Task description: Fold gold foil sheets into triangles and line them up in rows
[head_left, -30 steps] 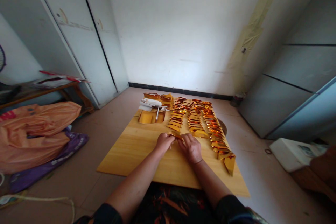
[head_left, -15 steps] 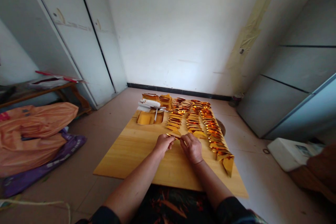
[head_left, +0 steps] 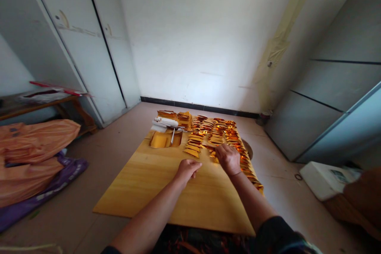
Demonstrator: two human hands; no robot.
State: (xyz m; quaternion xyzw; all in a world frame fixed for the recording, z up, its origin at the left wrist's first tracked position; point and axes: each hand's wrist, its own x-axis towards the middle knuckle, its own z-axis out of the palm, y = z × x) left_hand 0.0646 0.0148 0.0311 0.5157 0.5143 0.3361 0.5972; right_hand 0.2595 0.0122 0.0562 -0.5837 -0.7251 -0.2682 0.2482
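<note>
The folded gold pieces (head_left: 194, 141) look like metallic foil paper, creased and glossy, with bright orange glints. The gold sheets (head_left: 159, 140) in the curved stack have a smoother, satin sheen. Beneath is a smooth wooden board (head_left: 139, 190), pale and grained, with a low lustre. The orange sack (head_left: 38, 143) appears to be thin, wrinkled plastic. The wall (head_left: 184, 39) is matt; the grey cabinet (head_left: 321, 111) is smooth with a dull sheen; the black skirting (head_left: 190, 105) looks polished.

Wooden board (head_left: 139, 184): gold foil pieces (head_left: 195, 139), gold sheets (head_left: 160, 140)
</note>
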